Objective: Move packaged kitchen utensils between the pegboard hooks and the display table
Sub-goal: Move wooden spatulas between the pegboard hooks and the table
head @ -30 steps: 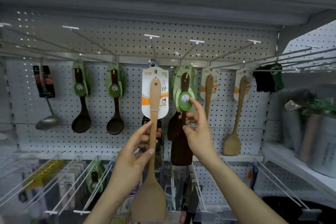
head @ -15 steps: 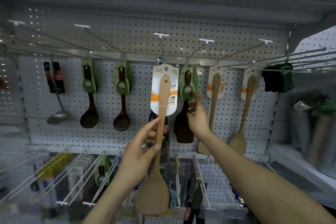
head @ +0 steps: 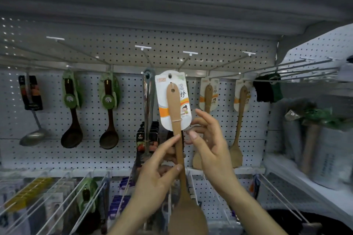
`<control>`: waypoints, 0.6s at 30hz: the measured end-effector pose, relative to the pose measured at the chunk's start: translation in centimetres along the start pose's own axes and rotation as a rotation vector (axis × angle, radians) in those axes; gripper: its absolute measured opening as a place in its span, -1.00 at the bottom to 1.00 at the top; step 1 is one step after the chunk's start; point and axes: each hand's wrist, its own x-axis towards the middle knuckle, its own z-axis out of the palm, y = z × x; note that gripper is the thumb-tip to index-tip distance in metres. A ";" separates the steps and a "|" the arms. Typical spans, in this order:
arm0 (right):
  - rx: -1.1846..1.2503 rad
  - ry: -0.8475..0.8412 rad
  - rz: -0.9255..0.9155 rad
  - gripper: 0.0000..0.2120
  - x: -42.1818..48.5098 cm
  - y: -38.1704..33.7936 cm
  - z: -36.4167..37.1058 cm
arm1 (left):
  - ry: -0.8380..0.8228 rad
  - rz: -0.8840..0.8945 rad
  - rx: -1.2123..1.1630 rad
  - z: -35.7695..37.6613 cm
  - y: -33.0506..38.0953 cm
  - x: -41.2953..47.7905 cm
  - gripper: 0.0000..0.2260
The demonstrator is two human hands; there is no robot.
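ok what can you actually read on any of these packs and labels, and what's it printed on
"铲": large character on the white card of the held wooden spatula.
Red brand box at that card's top left: too blurred to read.
Hanging spatula cards: apparently the same character, partly hidden.
Round green labels on the dark spoons: one pale mark, unreadable.
Dark packs: print too blurred.
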 end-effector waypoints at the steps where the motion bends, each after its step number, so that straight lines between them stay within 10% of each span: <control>1: 0.006 -0.009 -0.006 -0.54 -0.1 -0.7 -0.6 | -0.018 0.017 -0.007 0.8 0.1 0.0 -0.36; 18: 0.013 0.166 -0.023 -0.49 1.8 -2.4 -9.4 | -0.218 0.095 0.062 10.7 1.3 3.0 -0.32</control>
